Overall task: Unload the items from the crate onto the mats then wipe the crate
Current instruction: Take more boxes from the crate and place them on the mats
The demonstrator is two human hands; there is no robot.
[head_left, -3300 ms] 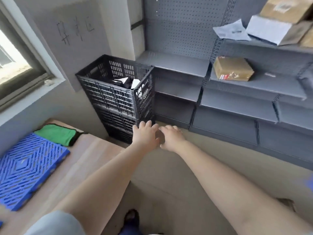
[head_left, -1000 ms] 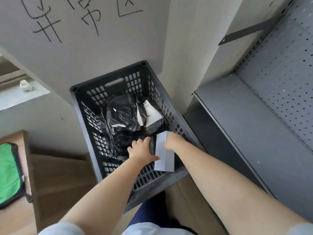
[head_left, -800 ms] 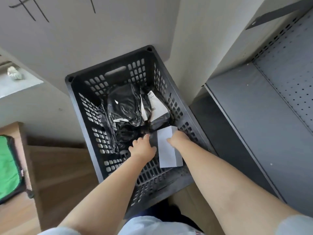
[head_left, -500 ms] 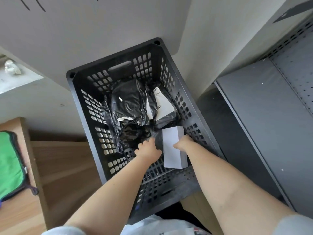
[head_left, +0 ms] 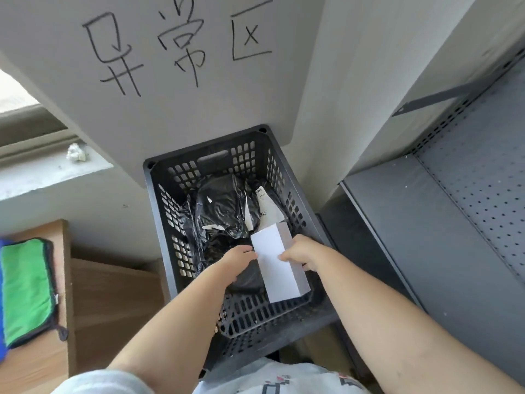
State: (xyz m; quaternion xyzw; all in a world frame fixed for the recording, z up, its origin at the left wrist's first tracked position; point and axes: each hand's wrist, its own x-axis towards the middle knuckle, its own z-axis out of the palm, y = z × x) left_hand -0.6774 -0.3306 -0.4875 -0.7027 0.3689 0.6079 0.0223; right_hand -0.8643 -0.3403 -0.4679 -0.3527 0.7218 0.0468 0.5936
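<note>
Since half a second ago our view has tipped upward, so the handwritten characters on the wall panel (head_left: 181, 46) show again, and the white box (head_left: 279, 265) has risen a little, tilted inside the black crate (head_left: 159, 211). We grip that box with our right hand (head_left: 302, 253), fingers curled round its right edge. Our left hand (head_left: 237, 263) touches the box's left edge while reaching down over the black plastic-wrapped parcels (head_left: 224, 211); we cannot tell whether its fingers are curled round anything. Those parcels lie at the far end of the crate, one bearing a white label (head_left: 267, 207). At the left, a green cloth (head_left: 25, 291) lies on a wooden surface (head_left: 37, 365). Grey metal shelving (head_left: 426, 223) stands at the right.
</note>
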